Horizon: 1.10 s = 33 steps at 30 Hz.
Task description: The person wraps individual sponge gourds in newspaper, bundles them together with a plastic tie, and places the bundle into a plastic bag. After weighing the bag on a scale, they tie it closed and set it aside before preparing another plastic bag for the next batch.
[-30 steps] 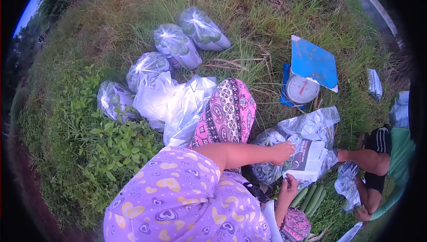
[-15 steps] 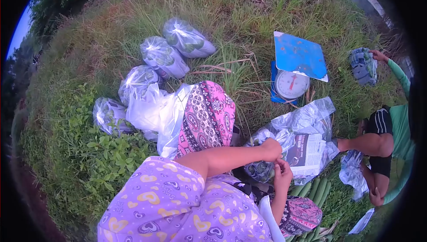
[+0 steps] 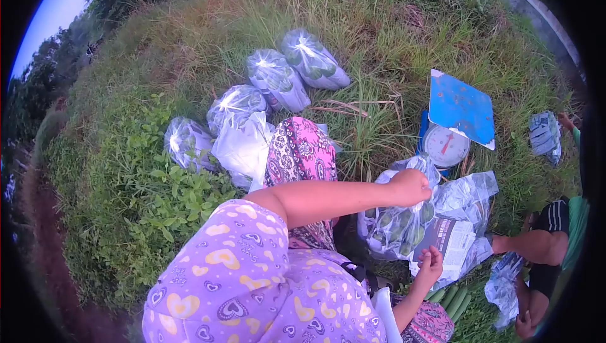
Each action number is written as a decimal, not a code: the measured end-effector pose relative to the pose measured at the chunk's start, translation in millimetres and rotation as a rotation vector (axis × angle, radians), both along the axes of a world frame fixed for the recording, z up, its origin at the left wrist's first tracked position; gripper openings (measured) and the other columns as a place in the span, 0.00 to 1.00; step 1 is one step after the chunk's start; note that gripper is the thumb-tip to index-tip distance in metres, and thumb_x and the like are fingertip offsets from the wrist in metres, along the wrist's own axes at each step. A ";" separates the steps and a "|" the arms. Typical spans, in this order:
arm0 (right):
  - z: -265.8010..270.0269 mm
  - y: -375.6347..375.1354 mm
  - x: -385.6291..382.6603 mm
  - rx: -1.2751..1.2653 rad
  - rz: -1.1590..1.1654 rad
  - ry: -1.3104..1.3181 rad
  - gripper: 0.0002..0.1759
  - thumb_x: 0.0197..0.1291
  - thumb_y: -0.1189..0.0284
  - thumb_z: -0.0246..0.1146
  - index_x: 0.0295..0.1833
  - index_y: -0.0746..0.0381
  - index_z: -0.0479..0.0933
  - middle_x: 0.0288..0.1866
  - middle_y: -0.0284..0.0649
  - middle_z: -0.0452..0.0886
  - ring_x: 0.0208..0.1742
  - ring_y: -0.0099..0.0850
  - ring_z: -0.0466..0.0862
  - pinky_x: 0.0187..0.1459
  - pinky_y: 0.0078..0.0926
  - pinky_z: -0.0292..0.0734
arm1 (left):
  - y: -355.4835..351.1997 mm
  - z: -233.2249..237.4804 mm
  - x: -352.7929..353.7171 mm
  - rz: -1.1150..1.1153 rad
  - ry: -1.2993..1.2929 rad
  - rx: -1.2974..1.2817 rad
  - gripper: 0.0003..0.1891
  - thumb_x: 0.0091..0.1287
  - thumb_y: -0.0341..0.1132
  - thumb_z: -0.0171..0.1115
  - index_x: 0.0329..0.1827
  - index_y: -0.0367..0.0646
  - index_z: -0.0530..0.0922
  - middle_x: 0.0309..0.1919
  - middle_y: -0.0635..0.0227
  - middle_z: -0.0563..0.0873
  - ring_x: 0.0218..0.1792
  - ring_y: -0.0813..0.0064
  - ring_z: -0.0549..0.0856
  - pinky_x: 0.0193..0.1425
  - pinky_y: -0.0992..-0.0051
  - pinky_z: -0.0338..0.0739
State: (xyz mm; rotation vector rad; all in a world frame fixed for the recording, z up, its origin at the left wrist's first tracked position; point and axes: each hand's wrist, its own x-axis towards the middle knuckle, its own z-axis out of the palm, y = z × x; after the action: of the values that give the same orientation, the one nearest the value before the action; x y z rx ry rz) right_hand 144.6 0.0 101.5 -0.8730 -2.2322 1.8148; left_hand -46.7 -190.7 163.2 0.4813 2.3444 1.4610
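My left hand is closed in a fist around the gathered neck of a clear plastic bag. The bag is full of green vegetables and stands in front of my knees. Lower down, my right hand is apart from the bag, its fingers loosely curled with a gap between them and nothing visible inside. Beside the bag lies a printed newspaper sheet, with an unfilled plastic bag just beyond it. Below my right hand are several long green vegetables, partly hidden by my patterned trouser leg.
Several filled plastic bags stand on the grass to my left, near a white plastic bag. A dial scale with a blue tray stands ahead. Another person's leg and plastic bundles are at the far side.
My hands, together at the bag's neck before, have separated. The left has risen with the neck, drawing the bag more upright; the right has moved down and away. The camera view has shifted.
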 end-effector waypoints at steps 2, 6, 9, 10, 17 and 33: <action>5.3 0.5 0.5 -0.020 -0.001 0.024 0.11 0.65 0.75 0.56 0.51 0.66 0.74 0.41 0.37 0.80 0.35 0.19 0.76 0.36 0.16 0.70 | -32.0 42.7 -29.9 0.020 -0.051 0.060 0.19 0.60 0.42 0.62 0.14 0.40 0.71 0.10 0.68 0.71 0.14 0.76 0.68 0.22 0.67 0.63; 18.8 -1.1 7.2 0.021 0.019 0.032 0.12 0.65 0.77 0.55 0.52 0.68 0.73 0.42 0.39 0.80 0.35 0.20 0.77 0.39 0.18 0.72 | -109.6 130.8 -94.8 0.171 -0.074 0.138 0.15 0.64 0.42 0.62 0.23 0.42 0.78 0.20 0.75 0.77 0.21 0.84 0.69 0.27 0.75 0.65; 36.0 -4.8 13.6 0.066 0.016 0.028 0.12 0.65 0.76 0.55 0.53 0.67 0.74 0.43 0.38 0.81 0.36 0.19 0.77 0.39 0.17 0.71 | -183.4 191.0 -142.8 0.413 0.021 0.182 0.16 0.63 0.43 0.61 0.37 0.35 0.81 0.32 0.60 0.83 0.33 0.70 0.81 0.38 0.66 0.74; 39.9 -5.1 15.7 0.078 0.011 0.029 0.12 0.65 0.76 0.55 0.53 0.66 0.74 0.43 0.37 0.81 0.37 0.19 0.77 0.38 0.17 0.70 | -211.1 210.1 -156.0 0.549 -0.036 0.208 0.19 0.64 0.41 0.61 0.47 0.31 0.78 0.41 0.54 0.83 0.47 0.64 0.81 0.54 0.63 0.74; 48.0 6.5 2.8 0.128 0.088 -0.007 0.17 0.65 0.68 0.57 0.58 0.61 0.73 0.46 0.34 0.81 0.39 0.18 0.77 0.34 0.14 0.69 | -441.0 257.4 -236.2 0.733 -0.038 0.768 0.14 0.68 0.38 0.50 0.33 0.34 0.74 0.25 0.52 0.82 0.27 0.52 0.83 0.40 0.49 0.81; 87.4 58.4 -41.2 -0.225 0.095 -0.020 0.36 0.63 0.60 0.57 0.73 0.58 0.55 0.52 0.34 0.76 0.51 0.21 0.73 0.53 0.20 0.65 | -731.3 -37.7 -123.9 1.371 -0.217 0.653 0.28 0.70 0.53 0.40 0.58 0.38 0.73 0.51 0.60 0.81 0.48 0.59 0.81 0.55 0.59 0.74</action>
State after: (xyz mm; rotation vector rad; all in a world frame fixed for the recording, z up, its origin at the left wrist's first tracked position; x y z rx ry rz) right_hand 103.4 58.4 188.8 -0.8360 -2.1450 2.1420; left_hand -170.5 -922.0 125.5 -1.3766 1.8691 2.5877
